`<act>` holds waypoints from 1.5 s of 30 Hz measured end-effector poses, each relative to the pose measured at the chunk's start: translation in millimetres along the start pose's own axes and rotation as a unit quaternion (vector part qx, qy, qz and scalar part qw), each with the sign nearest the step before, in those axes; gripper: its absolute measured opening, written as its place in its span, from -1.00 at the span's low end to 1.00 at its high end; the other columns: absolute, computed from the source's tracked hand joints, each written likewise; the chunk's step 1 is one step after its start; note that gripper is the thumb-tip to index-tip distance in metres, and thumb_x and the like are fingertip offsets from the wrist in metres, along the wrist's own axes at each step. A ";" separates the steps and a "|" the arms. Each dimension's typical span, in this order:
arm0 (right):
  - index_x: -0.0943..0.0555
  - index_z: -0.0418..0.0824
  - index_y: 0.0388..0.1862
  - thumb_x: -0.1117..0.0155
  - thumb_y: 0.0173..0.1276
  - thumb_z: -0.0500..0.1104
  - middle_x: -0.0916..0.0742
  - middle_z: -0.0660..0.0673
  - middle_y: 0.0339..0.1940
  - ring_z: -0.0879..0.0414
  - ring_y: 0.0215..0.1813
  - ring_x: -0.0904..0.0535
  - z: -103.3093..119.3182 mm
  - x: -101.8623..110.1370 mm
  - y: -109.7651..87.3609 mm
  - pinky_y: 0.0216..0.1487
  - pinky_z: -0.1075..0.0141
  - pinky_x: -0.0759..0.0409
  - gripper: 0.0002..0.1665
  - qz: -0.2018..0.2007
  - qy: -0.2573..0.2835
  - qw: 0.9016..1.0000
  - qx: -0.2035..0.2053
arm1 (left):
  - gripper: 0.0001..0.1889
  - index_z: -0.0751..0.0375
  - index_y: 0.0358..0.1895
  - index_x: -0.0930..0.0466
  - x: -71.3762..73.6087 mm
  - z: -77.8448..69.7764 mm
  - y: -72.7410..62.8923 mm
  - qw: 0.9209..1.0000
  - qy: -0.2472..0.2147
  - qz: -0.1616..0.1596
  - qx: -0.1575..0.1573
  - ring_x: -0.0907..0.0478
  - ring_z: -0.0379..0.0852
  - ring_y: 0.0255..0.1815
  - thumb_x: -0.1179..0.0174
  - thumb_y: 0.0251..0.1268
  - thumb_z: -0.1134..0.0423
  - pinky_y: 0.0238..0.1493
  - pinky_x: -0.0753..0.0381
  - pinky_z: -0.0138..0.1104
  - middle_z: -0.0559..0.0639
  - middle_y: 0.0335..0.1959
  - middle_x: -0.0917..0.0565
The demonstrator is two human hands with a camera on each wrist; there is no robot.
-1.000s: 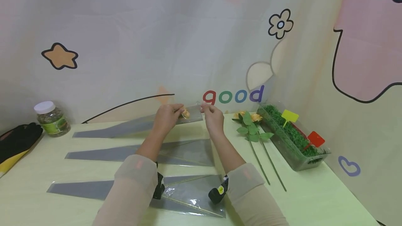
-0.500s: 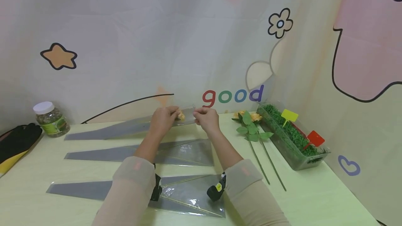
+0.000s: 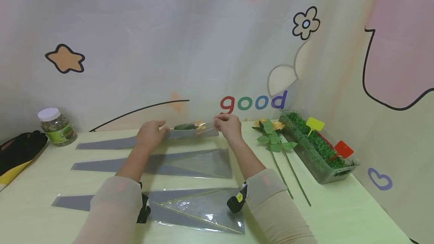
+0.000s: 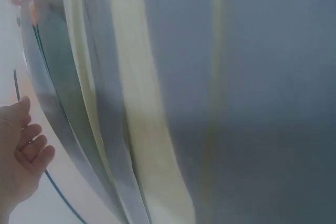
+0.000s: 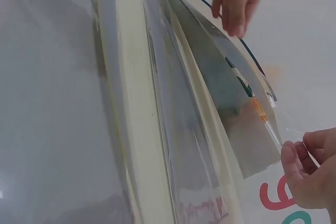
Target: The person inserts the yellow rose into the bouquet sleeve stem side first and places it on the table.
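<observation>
My right hand pinches the edge of the open end of the farthest clear-and-grey flower sleeve. Inside this sleeve lies an artificial rose, its yellow-orange bloom near the open end and its green leaves behind. Over the sleeve's middle is my left hand, fingers loosely bent and holding nothing; the left wrist view shows these fingers apart from the film. In the right wrist view, the right thumb and fingertips meet at the sleeve's clear corner.
Two more sleeves, a middle one and a near one, lie flat on the table. To the right are two yellow roses and a clear box of artificial grass. A jar and a black-and-yellow item stand left.
My left hand has let go of the rose and moved left along the sleeve, so bloom and leaves now show inside it. My right hand still pinches the sleeve's edge.
</observation>
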State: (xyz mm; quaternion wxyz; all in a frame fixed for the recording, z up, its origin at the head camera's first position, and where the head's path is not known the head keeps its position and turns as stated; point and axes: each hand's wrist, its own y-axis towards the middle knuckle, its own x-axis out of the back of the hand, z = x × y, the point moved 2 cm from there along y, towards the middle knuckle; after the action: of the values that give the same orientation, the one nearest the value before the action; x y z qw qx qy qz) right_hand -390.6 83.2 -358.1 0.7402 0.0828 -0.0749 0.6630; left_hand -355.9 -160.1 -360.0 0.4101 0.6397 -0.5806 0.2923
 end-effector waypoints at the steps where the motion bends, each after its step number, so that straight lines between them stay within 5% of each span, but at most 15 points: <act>1: -0.65 -0.35 -0.14 -0.28 0.26 -0.24 -0.67 -0.18 -0.15 0.02 -0.24 -0.65 0.2 1.3 0.6 -0.21 0.35 -0.61 -0.76 -0.001 0.000 1.000 -0.001 | -0.58 0.33 0.19 -0.45 2.4 3.0 -1.5 1.000 0.011 0.004 0.003 -0.49 0.24 0.01 -0.09 0.35 0.17 -0.23 -0.52 -0.04 0.27 0.13 -0.49; 9: -0.64 -0.35 -0.16 -0.25 0.27 -0.21 -0.68 -0.21 -0.28 0.07 -0.32 -0.66 -0.8 10.8 3.2 -0.25 0.35 -0.62 -0.76 0.006 -0.019 0.999 -0.030 | -0.52 0.52 0.20 -0.35 11.5 14.5 -6.7 0.998 0.039 0.048 -0.002 -0.32 0.34 0.17 -0.06 0.36 0.20 0.09 -0.36 0.07 0.38 0.16 -0.41; 18: -0.63 -0.38 -0.26 -0.25 0.27 -0.22 -0.66 -0.20 -0.28 0.12 -0.39 -0.65 -7.5 10.9 0.2 -0.33 0.37 -0.62 -0.79 0.029 -0.048 0.995 -0.082 | -0.41 0.50 0.30 -0.18 0.8 20.9 -4.5 0.990 0.062 0.128 0.005 -0.22 0.41 0.21 0.03 0.41 0.09 0.14 -0.28 0.12 0.45 0.21 -0.32; 26: -0.60 -0.39 -0.20 -0.25 0.27 -0.23 -0.64 -0.25 -0.19 0.08 -0.39 -0.65 -7.2 11.1 0.3 -0.38 0.37 -0.62 -0.78 0.042 -0.068 0.992 -0.095 | -0.43 0.56 0.28 -0.18 2.0 22.3 -5.2 0.992 0.048 0.115 -0.009 -0.19 0.44 0.22 0.04 0.41 0.14 0.19 -0.22 0.10 0.48 0.21 -0.29; 35: -0.51 -0.37 -0.02 -0.17 0.32 -0.16 -0.61 -0.27 -0.08 -0.13 -0.12 -0.60 2.5 28.4 -6.1 -0.21 0.26 -0.62 -0.65 0.060 -0.126 0.990 -0.010 | -0.43 0.55 0.31 -0.15 27.6 21.0 -18.3 0.996 -0.020 0.069 -0.049 -0.17 0.40 0.25 0.03 0.41 0.19 0.20 -0.21 0.10 0.47 0.28 -0.20; 38: -0.49 -0.37 0.03 -0.15 0.35 -0.14 -0.60 -0.26 -0.05 -0.18 -0.04 -0.54 6.2 34.5 -12.3 -0.13 0.21 -0.60 -0.62 0.084 -0.127 0.988 0.002 | -0.44 0.47 0.34 -0.14 32.6 22.8 -28.1 0.995 -0.051 0.066 -0.060 -0.58 0.21 -0.32 0.06 0.43 0.16 -0.11 -0.47 0.02 0.43 -0.17 -0.57; 39: -0.49 -0.36 0.04 -0.14 0.35 -0.14 -0.60 -0.26 -0.04 -0.18 -0.03 -0.53 7.6 36.3 -14.9 -0.12 0.21 -0.60 -0.62 0.092 -0.126 0.988 0.003 | -0.44 0.43 0.36 -0.12 33.2 23.6 -32.5 0.994 -0.061 0.073 -0.063 -0.53 0.09 -0.56 0.07 0.44 0.14 -0.26 -0.49 -0.04 0.36 -0.39 -0.59; 41: -0.48 -0.35 0.05 -0.14 0.36 -0.13 -0.59 -0.24 -0.03 -0.17 -0.01 -0.52 11.2 40.0 -20.8 -0.10 0.20 -0.59 -0.61 0.104 -0.131 0.986 0.008 | -0.42 0.36 0.39 -0.09 33.5 25.0 -42.0 0.991 -0.068 0.085 -0.072 -0.25 -0.09 -0.78 0.09 0.46 0.09 -0.42 -0.43 -0.13 0.33 -0.40 -0.60; 42: -0.49 -0.34 0.05 -0.14 0.36 -0.12 -0.59 -0.24 -0.03 -0.15 -0.02 -0.52 12.9 41.7 -23.8 -0.10 0.21 -0.59 -0.62 0.109 -0.135 0.985 0.012 | -0.41 0.35 0.40 -0.08 33.3 25.6 -46.7 0.990 -0.069 0.092 -0.080 -0.26 -0.09 -0.77 0.09 0.46 0.08 -0.41 -0.43 -0.14 0.32 -0.38 -0.61; 43: -0.49 -0.33 0.04 -0.14 0.36 -0.12 -0.59 -0.23 -0.04 -0.13 -0.04 -0.52 14.7 43.3 -27.0 -0.10 0.21 -0.59 -0.63 0.113 -0.142 0.983 0.017 | -0.40 0.35 0.40 -0.06 33.2 25.8 -51.5 0.989 -0.066 0.099 -0.092 -0.42 -0.01 -0.66 0.09 0.46 0.08 -0.31 -0.48 -0.09 0.37 -0.15 -0.59; 45: -0.50 -0.31 0.03 -0.13 0.37 -0.11 -0.58 -0.22 -0.06 -0.09 -0.08 -0.53 18.7 46.4 -34.3 -0.10 0.20 -0.59 -0.64 0.121 -0.158 0.980 0.029 | -0.38 0.39 0.40 -0.04 32.8 26.7 -59.6 0.986 -0.061 0.106 -0.113 -0.56 0.21 -0.26 0.07 0.45 0.08 -0.08 -0.46 0.04 0.42 0.18 -0.38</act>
State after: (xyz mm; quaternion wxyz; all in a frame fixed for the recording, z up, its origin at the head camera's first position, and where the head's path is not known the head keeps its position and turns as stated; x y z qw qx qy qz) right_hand -351.4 120.4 -330.4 0.6307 0.1984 -0.1814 0.7280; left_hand -295.0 -200.3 -356.3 0.4103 0.5411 -0.6982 0.2267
